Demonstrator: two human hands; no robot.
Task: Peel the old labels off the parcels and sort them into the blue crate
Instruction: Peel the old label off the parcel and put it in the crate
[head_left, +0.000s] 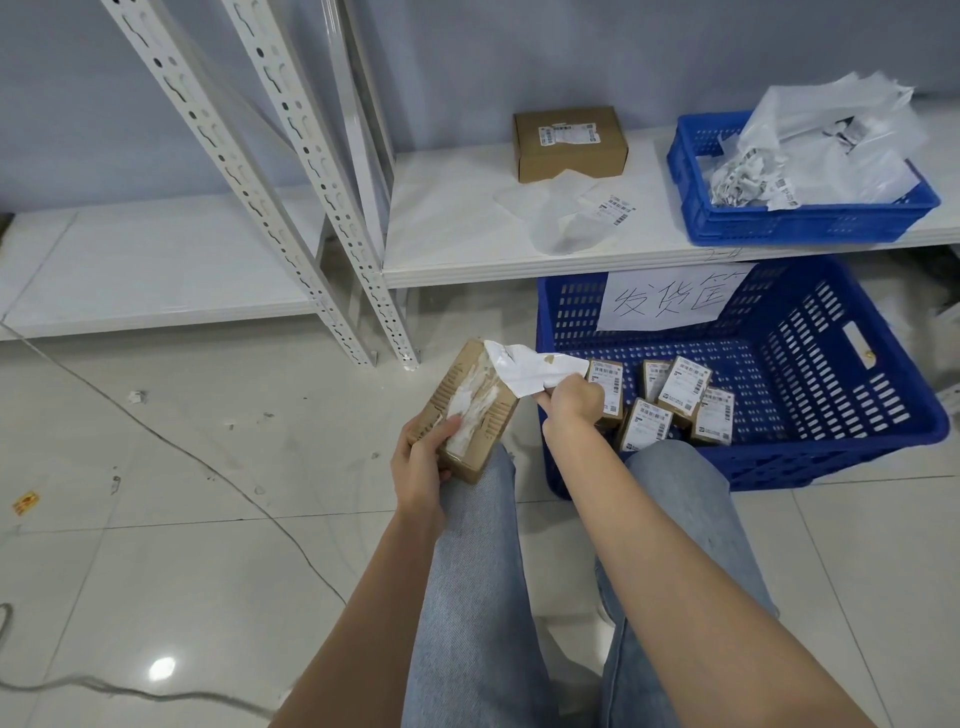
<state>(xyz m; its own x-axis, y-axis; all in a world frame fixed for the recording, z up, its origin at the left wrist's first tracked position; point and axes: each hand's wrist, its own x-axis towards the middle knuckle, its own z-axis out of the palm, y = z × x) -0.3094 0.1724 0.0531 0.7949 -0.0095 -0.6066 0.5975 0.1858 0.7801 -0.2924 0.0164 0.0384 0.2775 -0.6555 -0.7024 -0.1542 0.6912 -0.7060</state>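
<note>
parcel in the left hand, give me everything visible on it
The parcel is a small brown cardboard box, held tilted above the person's knee, just left of the large blue crate. Its upper face carries torn white paper residue where the label has come away; slot-like marks run along both long edges. The left hand grips its near end. The right hand pinches the white label, still attached at the box's far corner.
</note>
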